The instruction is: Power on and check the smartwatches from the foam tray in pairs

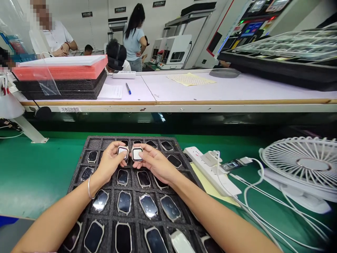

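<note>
My left hand [112,160] is closed on a smartwatch case [122,151] with a lit white screen, its thumb over the glass. Close beside it, my right hand [152,160] grips a second smartwatch case [137,154], also showing white, thumb at its right edge. Both watches are strapless and held side by side, a small gap between them. Beneath my hands lies a black foam tray [110,189] with square compartments. Several dark-screened watch cases [124,202] rest in them, and one paler case [181,241] lies face down or lit near the front. My forearms hide some compartments.
Right of the tray are a white power strip [210,168], white cables [252,203] and a white fan [302,168]. A raised shelf [158,88] runs across the back, bearing foam sheets [60,75] and stacked trays [284,66]. Other people stand and sit beyond.
</note>
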`<state>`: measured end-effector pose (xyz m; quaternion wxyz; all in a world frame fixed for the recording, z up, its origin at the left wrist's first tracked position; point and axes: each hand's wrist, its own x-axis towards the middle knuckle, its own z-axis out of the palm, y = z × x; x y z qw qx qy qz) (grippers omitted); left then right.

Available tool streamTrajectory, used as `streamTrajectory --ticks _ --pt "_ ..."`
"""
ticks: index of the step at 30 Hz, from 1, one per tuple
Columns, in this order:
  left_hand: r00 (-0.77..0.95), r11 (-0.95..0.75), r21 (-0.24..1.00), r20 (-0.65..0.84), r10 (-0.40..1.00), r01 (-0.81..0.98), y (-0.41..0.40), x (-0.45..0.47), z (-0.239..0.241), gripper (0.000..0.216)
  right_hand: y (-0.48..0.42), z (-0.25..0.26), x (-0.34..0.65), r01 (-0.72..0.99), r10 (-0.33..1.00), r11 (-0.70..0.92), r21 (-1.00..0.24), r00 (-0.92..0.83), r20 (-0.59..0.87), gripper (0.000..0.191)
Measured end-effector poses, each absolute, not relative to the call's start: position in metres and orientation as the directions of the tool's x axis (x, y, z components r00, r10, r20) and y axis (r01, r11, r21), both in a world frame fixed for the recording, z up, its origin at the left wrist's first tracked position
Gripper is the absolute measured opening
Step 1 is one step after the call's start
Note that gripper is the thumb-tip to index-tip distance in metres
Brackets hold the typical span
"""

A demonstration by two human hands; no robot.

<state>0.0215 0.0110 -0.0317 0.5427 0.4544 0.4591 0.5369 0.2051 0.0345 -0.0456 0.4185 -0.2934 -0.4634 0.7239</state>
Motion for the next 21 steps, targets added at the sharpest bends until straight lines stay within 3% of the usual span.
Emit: streamTrajectory --ticks 13,21 --pt "0.027 -0.012 0.978 0.018 0.999 -0.206 0.0108 0.0225 -0.0305 0.050 0.0353 -0.0454 0.2054 -0.354 0.883 -0.226 -0.908 -0.468 -0.037 0.048" --pt "0.033 0.004 0.972 0.004 0.999 -0.234 0.0105 0.0216 -0.0312 0.053 0.0363 -0.0482 0.2072 -0.353 0.887 -0.240 -0.905 -0.458 -0.057 0.042"
